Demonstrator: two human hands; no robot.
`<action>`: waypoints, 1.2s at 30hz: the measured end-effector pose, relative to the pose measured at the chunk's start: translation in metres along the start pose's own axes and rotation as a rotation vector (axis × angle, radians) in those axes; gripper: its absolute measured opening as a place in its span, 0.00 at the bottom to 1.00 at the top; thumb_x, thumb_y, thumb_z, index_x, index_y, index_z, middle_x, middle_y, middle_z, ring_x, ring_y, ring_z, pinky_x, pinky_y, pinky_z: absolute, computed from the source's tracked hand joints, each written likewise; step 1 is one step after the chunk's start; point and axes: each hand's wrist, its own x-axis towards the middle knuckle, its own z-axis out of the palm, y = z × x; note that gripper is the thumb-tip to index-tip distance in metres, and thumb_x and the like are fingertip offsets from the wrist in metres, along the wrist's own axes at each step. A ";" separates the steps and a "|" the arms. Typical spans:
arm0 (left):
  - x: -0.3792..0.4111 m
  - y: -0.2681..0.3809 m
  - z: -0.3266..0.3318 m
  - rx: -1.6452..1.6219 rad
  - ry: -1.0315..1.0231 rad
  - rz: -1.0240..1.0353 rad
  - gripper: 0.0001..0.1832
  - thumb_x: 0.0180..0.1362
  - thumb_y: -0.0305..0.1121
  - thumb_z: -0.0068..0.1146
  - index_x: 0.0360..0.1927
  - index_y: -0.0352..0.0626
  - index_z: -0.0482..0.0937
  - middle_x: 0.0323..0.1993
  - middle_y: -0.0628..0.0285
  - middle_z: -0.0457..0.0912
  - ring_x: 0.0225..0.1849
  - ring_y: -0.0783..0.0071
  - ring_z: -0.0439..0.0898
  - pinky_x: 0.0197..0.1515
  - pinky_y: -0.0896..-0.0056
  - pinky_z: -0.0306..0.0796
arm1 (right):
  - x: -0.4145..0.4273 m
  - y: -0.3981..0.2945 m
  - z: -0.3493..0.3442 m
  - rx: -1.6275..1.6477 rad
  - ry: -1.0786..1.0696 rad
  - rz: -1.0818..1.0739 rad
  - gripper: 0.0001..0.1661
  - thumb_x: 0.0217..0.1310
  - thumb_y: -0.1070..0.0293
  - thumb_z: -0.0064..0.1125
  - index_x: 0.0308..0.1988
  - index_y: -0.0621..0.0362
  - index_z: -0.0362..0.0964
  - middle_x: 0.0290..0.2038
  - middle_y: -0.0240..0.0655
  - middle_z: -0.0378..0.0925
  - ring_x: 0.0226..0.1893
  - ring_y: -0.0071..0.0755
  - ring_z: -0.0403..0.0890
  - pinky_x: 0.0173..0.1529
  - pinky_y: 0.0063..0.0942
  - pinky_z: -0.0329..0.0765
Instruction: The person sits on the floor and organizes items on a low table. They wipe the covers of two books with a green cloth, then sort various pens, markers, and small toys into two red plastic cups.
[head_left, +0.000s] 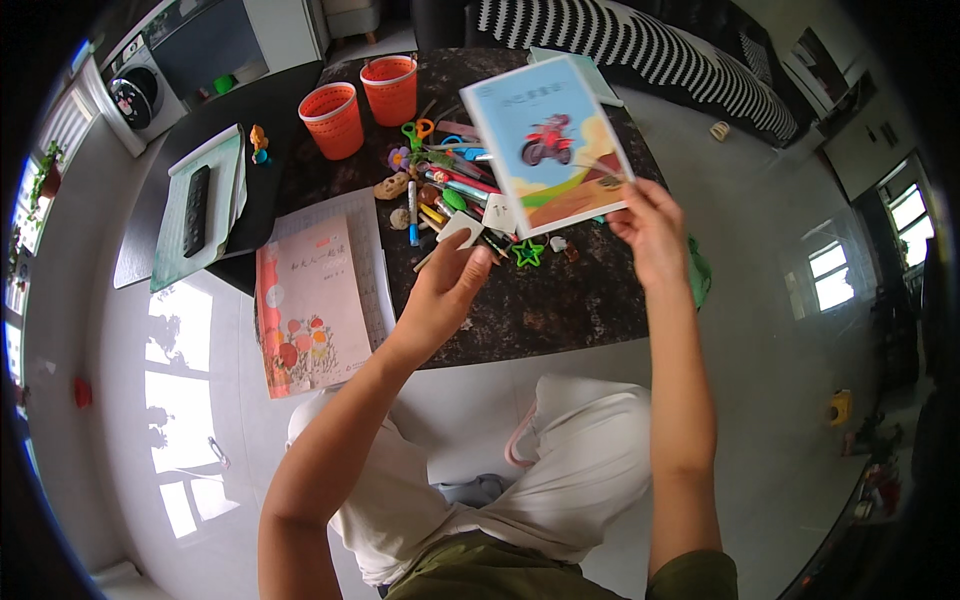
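Observation:
My right hand (651, 229) grips the lower right corner of a thin picture book (559, 142), raised over the right side of the dark table. Its cover shows a red motorcycle and bears writing. My left hand (448, 289) is over the table's near part, thumb and forefinger apart. Its forefinger overlaps a white square piece (459, 227) in this view; whether they touch is unclear. Beyond it spreads a pile of small things: a blue-capped marker (412, 214), a green spiky toy (453, 199), green-and-orange scissors (418, 133), several pens, and a green star-shaped cutter (529, 253).
Two orange plastic cups (331, 120) stand at the back left. A pink-covered book (311, 300) overhangs the table's near left edge. On a black chair or side surface, a remote control (196, 211) lies on a greenish pad (176, 232). A small figurine (259, 144) stands nearby.

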 end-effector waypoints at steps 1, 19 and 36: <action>-0.001 0.005 0.002 -0.102 -0.038 -0.020 0.30 0.69 0.48 0.50 0.66 0.40 0.62 0.58 0.56 0.75 0.60 0.65 0.73 0.60 0.66 0.67 | -0.008 0.003 0.010 0.040 -0.046 0.050 0.10 0.65 0.66 0.60 0.43 0.59 0.75 0.30 0.30 0.79 0.24 0.20 0.81 0.30 0.18 0.77; -0.093 0.019 0.020 -0.555 0.021 -0.250 0.29 0.66 0.25 0.49 0.69 0.49 0.55 0.50 0.63 0.73 0.48 0.75 0.77 0.47 0.63 0.82 | 0.004 0.049 -0.174 -1.580 0.092 -0.157 0.26 0.63 0.58 0.60 0.60 0.47 0.70 0.59 0.50 0.66 0.60 0.60 0.65 0.61 0.50 0.67; -0.134 -0.027 0.012 -0.428 -0.087 -0.275 0.33 0.67 0.28 0.51 0.72 0.45 0.50 0.59 0.57 0.71 0.58 0.65 0.76 0.50 0.58 0.80 | -0.113 -0.056 -0.024 -0.830 -0.036 -0.708 0.18 0.51 0.76 0.61 0.45 0.59 0.75 0.40 0.38 0.75 0.41 0.37 0.76 0.50 0.33 0.72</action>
